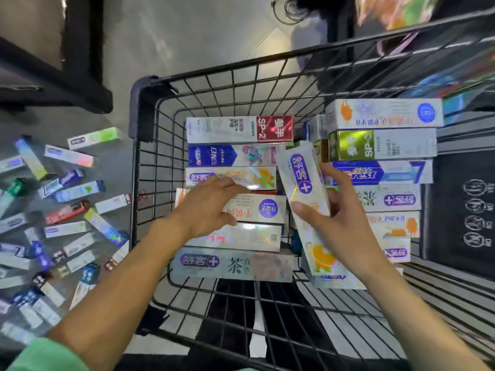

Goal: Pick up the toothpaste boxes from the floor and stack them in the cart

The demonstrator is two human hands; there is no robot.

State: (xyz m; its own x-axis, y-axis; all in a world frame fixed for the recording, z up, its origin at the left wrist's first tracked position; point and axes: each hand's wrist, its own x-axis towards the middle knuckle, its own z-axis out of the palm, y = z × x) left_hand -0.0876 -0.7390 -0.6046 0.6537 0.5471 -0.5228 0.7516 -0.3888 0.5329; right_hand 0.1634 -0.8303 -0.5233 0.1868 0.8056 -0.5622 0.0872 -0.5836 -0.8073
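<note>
Your right hand (340,218) grasps a white holographic toothpaste box (308,194) above the black wire cart (150,103); your left hand (209,207) rests released on stacked boxes (241,183).

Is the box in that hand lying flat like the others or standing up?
Neither: tilted. The right hand holds the purple-logo box on a slant between the two stacks in the cart, its lower end dipping down among them.

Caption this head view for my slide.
Right hand grips a toothpaste box over the cart; left hand touches the stacked boxes.
</note>
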